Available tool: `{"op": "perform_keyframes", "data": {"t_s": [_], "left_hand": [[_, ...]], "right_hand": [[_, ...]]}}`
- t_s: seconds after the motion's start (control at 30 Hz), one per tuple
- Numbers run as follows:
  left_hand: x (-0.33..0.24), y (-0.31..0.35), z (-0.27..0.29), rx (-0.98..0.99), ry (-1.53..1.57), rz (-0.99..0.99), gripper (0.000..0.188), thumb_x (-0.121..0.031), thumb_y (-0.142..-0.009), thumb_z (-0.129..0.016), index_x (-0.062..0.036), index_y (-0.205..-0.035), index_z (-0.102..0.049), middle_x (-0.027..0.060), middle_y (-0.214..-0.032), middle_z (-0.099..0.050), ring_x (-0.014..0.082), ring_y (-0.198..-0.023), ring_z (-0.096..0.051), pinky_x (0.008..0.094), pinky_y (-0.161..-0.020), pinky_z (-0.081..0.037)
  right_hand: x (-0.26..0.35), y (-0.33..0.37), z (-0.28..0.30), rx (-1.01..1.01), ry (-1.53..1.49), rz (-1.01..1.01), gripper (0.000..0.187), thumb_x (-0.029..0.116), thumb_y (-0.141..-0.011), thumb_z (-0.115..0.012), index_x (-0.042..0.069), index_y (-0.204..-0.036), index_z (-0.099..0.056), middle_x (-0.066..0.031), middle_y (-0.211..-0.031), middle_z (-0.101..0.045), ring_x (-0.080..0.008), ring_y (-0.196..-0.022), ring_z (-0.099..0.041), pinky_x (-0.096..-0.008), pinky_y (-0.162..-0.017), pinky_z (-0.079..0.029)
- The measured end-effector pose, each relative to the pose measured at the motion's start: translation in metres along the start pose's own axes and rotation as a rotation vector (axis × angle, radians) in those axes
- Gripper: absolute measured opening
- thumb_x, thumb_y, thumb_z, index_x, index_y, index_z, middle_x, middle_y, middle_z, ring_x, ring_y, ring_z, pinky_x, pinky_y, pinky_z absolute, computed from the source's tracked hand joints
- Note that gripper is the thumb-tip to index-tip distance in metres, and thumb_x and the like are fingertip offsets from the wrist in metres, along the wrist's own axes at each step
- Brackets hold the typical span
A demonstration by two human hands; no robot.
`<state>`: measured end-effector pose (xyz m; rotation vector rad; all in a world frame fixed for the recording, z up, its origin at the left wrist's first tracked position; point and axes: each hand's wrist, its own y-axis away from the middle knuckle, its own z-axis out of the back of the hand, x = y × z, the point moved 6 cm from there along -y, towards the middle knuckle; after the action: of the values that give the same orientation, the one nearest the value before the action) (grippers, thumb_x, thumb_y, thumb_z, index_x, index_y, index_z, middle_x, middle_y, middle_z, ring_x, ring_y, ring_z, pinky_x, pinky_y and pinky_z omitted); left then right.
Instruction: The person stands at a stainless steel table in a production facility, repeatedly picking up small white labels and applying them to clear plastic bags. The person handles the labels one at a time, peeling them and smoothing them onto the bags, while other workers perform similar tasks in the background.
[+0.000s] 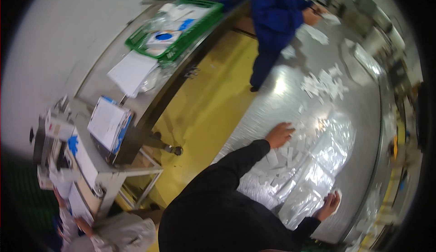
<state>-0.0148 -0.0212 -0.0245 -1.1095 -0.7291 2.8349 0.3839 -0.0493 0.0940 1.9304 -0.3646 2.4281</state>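
My left hand reaches over the metal table with its fingers stretched out and nothing seen in them. Below it lie scattered small white slips, on or beside crinkled clear plastic. Nearer to me, my right hand is curled around a small white wad, perhaps cloth or paper, that is mostly hidden by the fingers. Shiny clear plastic bags lie flat between the two hands and beyond them. Farther up the table is a loose heap of white slips.
A person in blue stands at the table's far left side, handling something small. A green crate, loose papers and a clipboard lie on the left-hand bench. Another person's hands show at lower left. Metal pots stand far right.
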Motion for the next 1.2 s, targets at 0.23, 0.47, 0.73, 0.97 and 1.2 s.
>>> {"op": "perform_keyframes", "data": {"t_s": [0.23,0.47,0.73,0.97,1.2], "left_hand": [[-0.02,0.006,0.049,-0.293,0.25,0.289,0.018,-0.015,-0.089,-0.064,-0.0032,-0.102,-0.071,0.0103,-0.103,-0.07,0.0268,-0.101,-0.064,0.0378,-0.085,-0.05],[-0.12,0.06,0.062,-0.183,0.709,0.264,0.022,-0.011,-0.091,-0.062,0.0,-0.109,-0.067,0.0154,-0.11,-0.068,0.0262,-0.095,-0.066,0.0332,-0.081,-0.051],[-0.146,0.118,0.071,-0.219,0.563,0.252,0.039,-0.001,-0.088,-0.059,0.0052,-0.126,-0.055,0.0205,-0.133,-0.055,0.034,-0.122,-0.055,0.0386,-0.1,-0.047],[-0.154,0.123,0.085,-0.206,0.55,0.145,0.051,0.004,-0.089,-0.054,0.0057,-0.139,-0.042,0.0221,-0.145,-0.043,0.0344,-0.131,-0.047,0.0388,-0.103,-0.045],[-0.155,0.128,0.086,-0.16,0.636,0.145,0.045,-0.004,-0.096,-0.048,0.005,-0.14,-0.041,0.0254,-0.145,-0.042,0.0342,-0.135,-0.042,0.0383,-0.109,-0.037]], "right_hand": [[0.004,-0.009,-0.051,0.168,-0.06,-0.028,0.026,0.01,-0.088,-0.061,0.001,-0.112,-0.058,-0.001,-0.084,-0.054,-0.0097,-0.074,-0.049,-0.0248,-0.068,-0.04],[0.057,0.058,-0.171,0.558,-0.069,0.027,0.028,0.01,-0.093,-0.059,-0.004,-0.117,-0.059,-0.011,-0.112,-0.063,-0.0179,-0.106,-0.057,-0.0317,-0.092,-0.045],[0.046,0.085,-0.192,0.705,-0.094,-0.1,0.013,0.003,-0.089,-0.064,-0.004,-0.1,-0.062,-0.0099,-0.095,-0.066,-0.0141,-0.087,-0.061,-0.0272,-0.082,-0.048],[0.02,0.102,-0.19,0.726,-0.308,-0.447,0.03,0.004,-0.085,-0.067,-0.005,-0.111,-0.057,-0.0097,-0.092,-0.066,-0.0148,-0.086,-0.062,-0.0275,-0.082,-0.047],[-0.008,0.103,-0.186,0.808,-0.398,-0.623,0.015,0.008,-0.09,-0.063,-0.001,-0.102,-0.06,-0.0075,-0.09,-0.066,-0.0138,-0.086,-0.06,-0.0276,-0.082,-0.046]]}}
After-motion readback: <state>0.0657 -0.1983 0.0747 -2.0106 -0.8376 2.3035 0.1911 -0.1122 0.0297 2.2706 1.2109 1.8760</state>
